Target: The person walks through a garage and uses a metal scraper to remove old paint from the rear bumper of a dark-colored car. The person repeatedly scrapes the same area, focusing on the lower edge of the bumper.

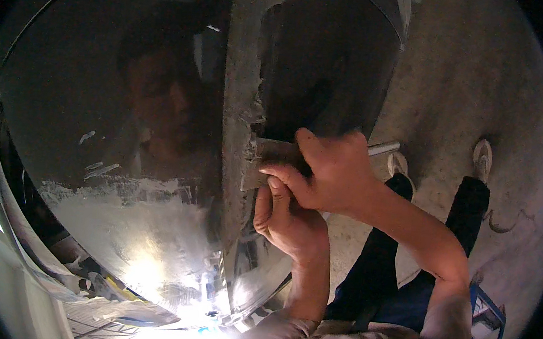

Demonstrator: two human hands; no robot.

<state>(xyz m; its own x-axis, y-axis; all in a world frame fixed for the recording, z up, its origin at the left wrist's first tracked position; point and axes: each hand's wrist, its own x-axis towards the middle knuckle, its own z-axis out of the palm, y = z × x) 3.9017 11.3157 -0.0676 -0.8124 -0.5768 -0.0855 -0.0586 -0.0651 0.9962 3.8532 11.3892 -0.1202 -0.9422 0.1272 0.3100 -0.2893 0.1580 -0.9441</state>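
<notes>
A dark, glossy car body panel [160, 114] fills the left and middle, with a rough grey strip [238, 102] running down it. The strip's right edge is ragged. My right hand [339, 169] is closed round a flat-bladed scraper [276, 149]; its wide blade meets that edge, and a pale rod-like end [384, 148] sticks out past the hand. Just below, my left hand [292, 226] has thumb and fingers drawn together by the strip, close to the right fingertips. Whatever it pinches is hidden.
A pale, scuffed patch [132, 215] covers the panel's lower left, where a bright light glares. Crumpled pale sheeting [37, 259] lies along the left rim. Concrete floor [467, 77] stretches to the right, around my legs and shoes. A blue metal frame [498, 312] stands at lower right.
</notes>
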